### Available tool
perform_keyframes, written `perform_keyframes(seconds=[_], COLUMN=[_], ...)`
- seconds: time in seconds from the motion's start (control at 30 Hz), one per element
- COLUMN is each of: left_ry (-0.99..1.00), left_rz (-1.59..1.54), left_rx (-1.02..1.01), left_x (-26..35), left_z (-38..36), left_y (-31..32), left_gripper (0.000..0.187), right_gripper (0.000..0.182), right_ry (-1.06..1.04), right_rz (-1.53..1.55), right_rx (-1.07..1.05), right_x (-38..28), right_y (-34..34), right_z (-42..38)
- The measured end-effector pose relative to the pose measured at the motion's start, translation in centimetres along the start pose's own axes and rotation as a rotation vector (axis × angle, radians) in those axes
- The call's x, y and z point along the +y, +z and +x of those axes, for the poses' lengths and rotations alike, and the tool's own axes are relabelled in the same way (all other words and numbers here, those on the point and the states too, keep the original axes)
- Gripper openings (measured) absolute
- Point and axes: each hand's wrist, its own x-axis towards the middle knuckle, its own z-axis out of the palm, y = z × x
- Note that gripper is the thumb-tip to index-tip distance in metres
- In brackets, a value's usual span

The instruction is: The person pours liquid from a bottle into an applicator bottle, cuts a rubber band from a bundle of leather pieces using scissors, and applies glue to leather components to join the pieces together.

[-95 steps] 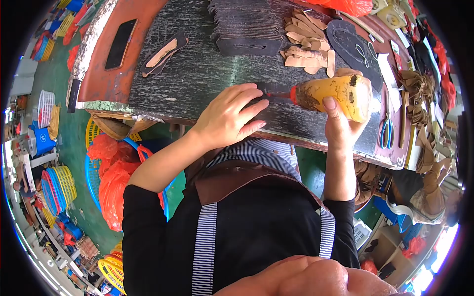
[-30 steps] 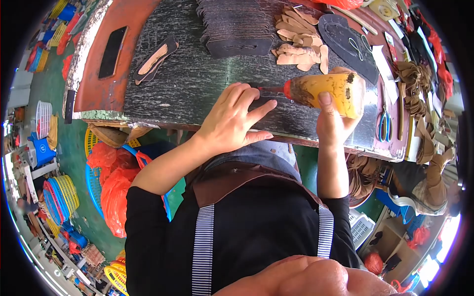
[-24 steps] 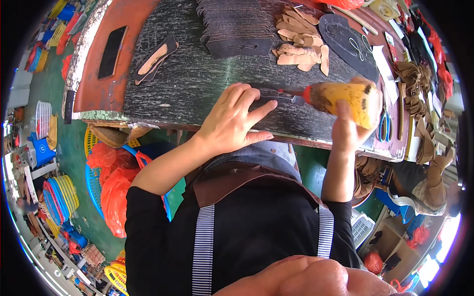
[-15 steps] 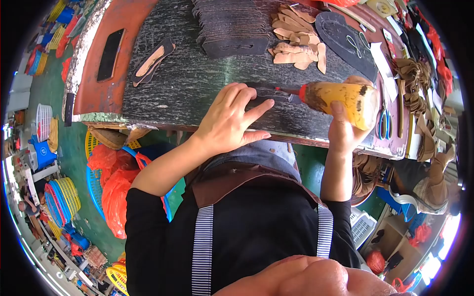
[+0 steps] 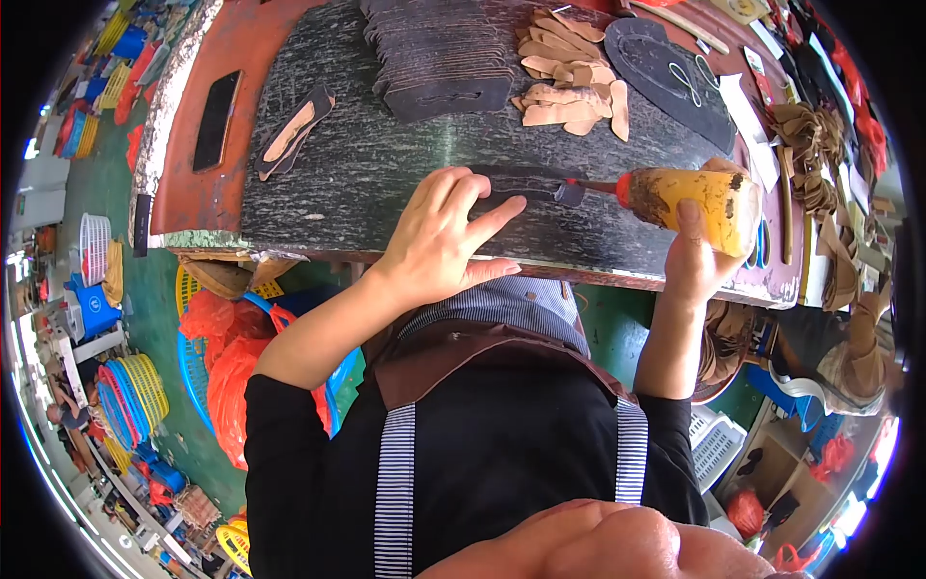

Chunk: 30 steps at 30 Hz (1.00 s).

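Note:
My left hand (image 5: 439,227) rests with its fingers apart on a dark strip piece (image 5: 531,185) at the front of the black worktop. My right hand (image 5: 696,261) grips a yellow, stained squeeze bottle (image 5: 699,203) lying sideways. The bottle's red-tipped nozzle points left at the strip's right end. Beyond my hands lie a row of overlapping dark pieces (image 5: 439,63) and a pile of tan pieces (image 5: 574,77). A tan piece on a dark one (image 5: 292,135) lies further left.
A phone (image 5: 216,121) lies on the table's red left part. At the right are a dark sheet (image 5: 670,82) with small scissors, blue-handled scissors (image 5: 763,243) and brown scraps (image 5: 810,145). Red bags (image 5: 236,386) in a blue basket stand below the table's front edge.
My right hand and the bottle have moved right, drawing the nozzle toward the strip's right end. My left hand has barely moved. The view has shifted slightly.

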Motion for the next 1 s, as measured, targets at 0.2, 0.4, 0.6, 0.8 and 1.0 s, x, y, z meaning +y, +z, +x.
perform_keyframes(seconds=[0.2,0.4,0.6,0.8,1.0], left_ry=[-0.022,0.262,0.405,0.329,0.068], left_rz=[-0.064,-0.021,0.223,-0.099,-0.454], left_rx=[-0.102,0.035,-0.205,0.039,-0.061], left_x=[-1.0,-2.6,-3.3,-2.0,-0.6], left_z=[3.6,14.8,21.9,20.4,14.7], left_y=[-1.9,1.9,6.2,3.7,-0.1], left_gripper=[0.047,0.017,0.008,0.016,0.020], right_gripper=[0.051,0.035,0.034,0.039,0.015], right_ry=[0.204,0.372,0.226,-0.148,0.091], right_rz=[0.372,0.166,-0.370,-0.819,-0.144], right_rx=[0.305,0.269,0.043,-0.014,-0.264], right_x=[3.7,7.2,9.9,3.9,1.6], right_y=[-5.3,-8.1,-7.0,-4.4,2.1], right_z=[0.6,1.1,1.3,2.6,1.8])
